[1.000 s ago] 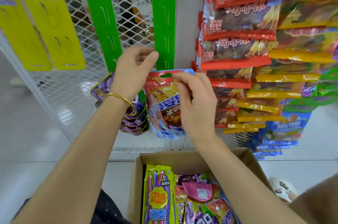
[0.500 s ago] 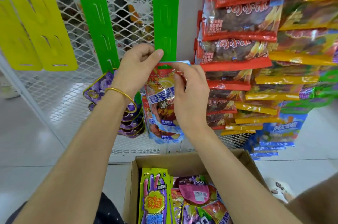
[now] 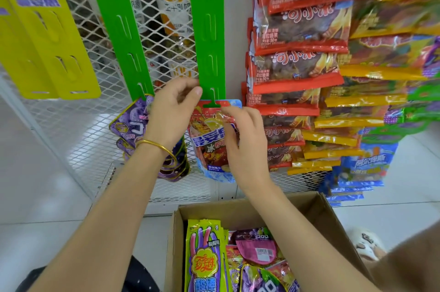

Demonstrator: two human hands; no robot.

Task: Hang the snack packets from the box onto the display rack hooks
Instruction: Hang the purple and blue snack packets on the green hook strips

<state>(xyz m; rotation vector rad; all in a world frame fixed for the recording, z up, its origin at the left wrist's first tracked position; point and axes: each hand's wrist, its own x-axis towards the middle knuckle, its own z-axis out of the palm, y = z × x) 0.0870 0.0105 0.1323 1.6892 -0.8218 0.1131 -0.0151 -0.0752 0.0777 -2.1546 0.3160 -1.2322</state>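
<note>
A red and blue snack packet (image 3: 209,148) hangs from the lowest hook of the right green display strip (image 3: 209,29). My left hand (image 3: 171,115), with a gold bangle on its wrist, pinches that strip's lower left edge just above the packet. My right hand (image 3: 247,148) lies over the packet's right side and pinches its upper right part. Below my arms stands the open cardboard box (image 3: 238,206) with several more packets (image 3: 204,263): a yellow-green one in front, pink and purple ones beside it.
Purple packets (image 3: 131,125) hang on the left green strip (image 3: 119,29). Bare yellow strips (image 3: 54,41) hang further left on the white mesh panel (image 3: 78,137). Columns of red, yellow and blue packets (image 3: 297,65) fill the right. A slippered foot (image 3: 366,244) is by the box.
The packet went up to the right green strip and now hangs on its lowest hook. My left hand moved from the packet's corner to the strip's edge. The right hand stays on the packet.
</note>
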